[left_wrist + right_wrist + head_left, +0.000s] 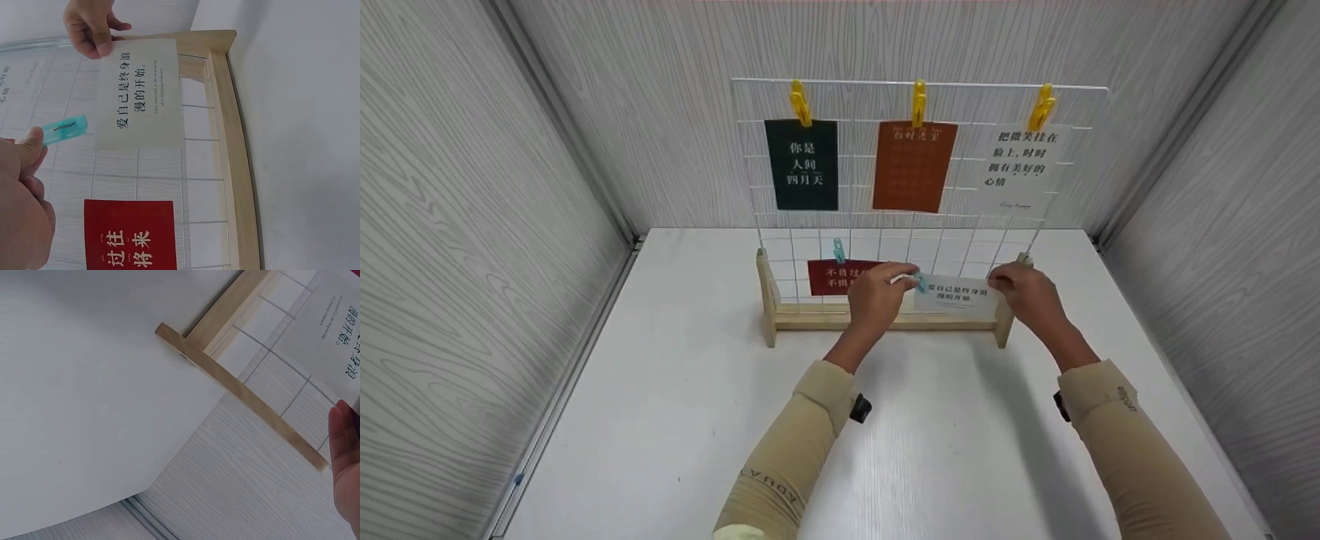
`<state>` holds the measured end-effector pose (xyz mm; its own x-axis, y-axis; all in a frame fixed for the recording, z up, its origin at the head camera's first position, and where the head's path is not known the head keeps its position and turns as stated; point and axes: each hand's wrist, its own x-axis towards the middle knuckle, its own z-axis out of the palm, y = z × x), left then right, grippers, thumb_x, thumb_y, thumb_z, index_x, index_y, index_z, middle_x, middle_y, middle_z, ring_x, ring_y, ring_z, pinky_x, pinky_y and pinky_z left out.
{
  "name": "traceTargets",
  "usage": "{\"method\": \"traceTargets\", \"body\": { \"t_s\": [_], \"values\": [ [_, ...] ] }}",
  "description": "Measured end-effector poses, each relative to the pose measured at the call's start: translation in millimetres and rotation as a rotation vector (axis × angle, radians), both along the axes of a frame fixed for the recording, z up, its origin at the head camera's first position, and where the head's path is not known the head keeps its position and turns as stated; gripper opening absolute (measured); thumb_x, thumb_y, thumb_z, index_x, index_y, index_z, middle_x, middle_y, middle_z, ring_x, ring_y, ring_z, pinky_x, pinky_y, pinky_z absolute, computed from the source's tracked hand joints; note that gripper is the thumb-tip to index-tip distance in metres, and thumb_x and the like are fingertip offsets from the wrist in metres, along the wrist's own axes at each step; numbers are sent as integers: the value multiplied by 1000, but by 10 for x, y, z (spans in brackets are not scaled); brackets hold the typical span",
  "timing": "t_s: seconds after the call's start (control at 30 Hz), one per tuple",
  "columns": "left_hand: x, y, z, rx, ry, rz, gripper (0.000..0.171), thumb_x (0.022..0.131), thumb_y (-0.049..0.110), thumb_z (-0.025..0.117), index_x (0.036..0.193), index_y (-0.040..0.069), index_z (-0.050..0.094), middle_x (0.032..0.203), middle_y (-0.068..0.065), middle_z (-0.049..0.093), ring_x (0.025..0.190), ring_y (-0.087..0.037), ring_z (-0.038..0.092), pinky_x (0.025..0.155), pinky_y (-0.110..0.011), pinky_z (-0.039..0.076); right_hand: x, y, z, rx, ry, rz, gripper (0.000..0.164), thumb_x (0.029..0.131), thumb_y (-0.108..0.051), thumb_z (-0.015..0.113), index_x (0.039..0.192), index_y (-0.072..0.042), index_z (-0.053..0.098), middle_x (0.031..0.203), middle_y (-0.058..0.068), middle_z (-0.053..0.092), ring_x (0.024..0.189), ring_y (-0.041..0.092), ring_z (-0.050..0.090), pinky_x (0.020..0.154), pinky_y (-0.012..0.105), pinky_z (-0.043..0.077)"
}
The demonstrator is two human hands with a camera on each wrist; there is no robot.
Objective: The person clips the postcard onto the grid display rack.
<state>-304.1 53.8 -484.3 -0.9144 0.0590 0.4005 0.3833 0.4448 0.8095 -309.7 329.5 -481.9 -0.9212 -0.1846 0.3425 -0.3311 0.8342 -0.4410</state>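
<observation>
In the head view my left hand (877, 295) is at the lower middle of a white wire grid (851, 225). Between its thumb and fingers it pinches a teal clothespin (66, 129), just above the left end of a white card (956, 295) with black writing. My right hand (1030, 295) pinches that card's upper right corner and holds it against the lower right of the grid. To the left a dark red card (825, 279) hangs from another teal clothespin (838, 251), partly hidden behind my left hand.
Yellow clothespins (919, 103) hold a dark green card (804, 166), an orange card (915, 166) and a white card (1020, 169) on the grid's upper part. A wooden stand (769, 300) supports the grid on a white table (690, 390). Wood-grain panels (472, 225) enclose the table.
</observation>
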Motion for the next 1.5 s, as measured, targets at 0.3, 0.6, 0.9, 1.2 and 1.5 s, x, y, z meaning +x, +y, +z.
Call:
{"method": "traceTargets", "body": {
  "t_s": [0.3, 0.6, 0.9, 1.2, 1.5],
  "values": [
    [-160, 271, -10, 5, 50, 48, 18, 90, 26, 76, 107, 24, 80, 107, 11, 77, 101, -4, 71, 73, -23, 49, -71, -7, -22, 33, -14, -20, 11, 97, -7, 65, 104, -3, 73, 105, 15, 71, 99, 33, 67, 84, 52, 52],
    [-271, 436, 16, -11, 30, 81, 18, 91, 27, 74, 108, 25, 80, 108, 13, 77, 98, -4, 71, 70, -23, 48, -122, -46, 17, 10, 1, -44, 12, 99, -7, 63, 105, -3, 72, 105, 16, 71, 101, 34, 66, 87, 52, 51],
    [-329, 550, 29, -50, 54, 107, 17, 93, 26, 72, 109, 25, 80, 110, 13, 76, 99, -4, 71, 70, -22, 51, -169, -51, 15, 12, 11, -71, 12, 98, -7, 63, 105, -2, 72, 108, 17, 71, 104, 35, 65, 90, 53, 50],
    [-367, 628, 41, -118, 91, 126, 18, 93, 24, 72, 110, 25, 79, 112, 13, 76, 100, -5, 71, 73, -23, 53, -214, -80, 14, -7, 28, -83, 11, 96, -3, 64, 103, -3, 73, 106, 15, 72, 105, 34, 66, 89, 52, 51],
    [-417, 666, 48, -135, 99, 124, 17, 94, 22, 71, 109, 24, 80, 109, 11, 77, 98, -7, 72, 73, -27, 55, -234, -80, 26, -8, 7, -99, 11, 98, -3, 62, 103, -2, 72, 105, 16, 71, 102, 33, 65, 90, 53, 50]
  ]
}}
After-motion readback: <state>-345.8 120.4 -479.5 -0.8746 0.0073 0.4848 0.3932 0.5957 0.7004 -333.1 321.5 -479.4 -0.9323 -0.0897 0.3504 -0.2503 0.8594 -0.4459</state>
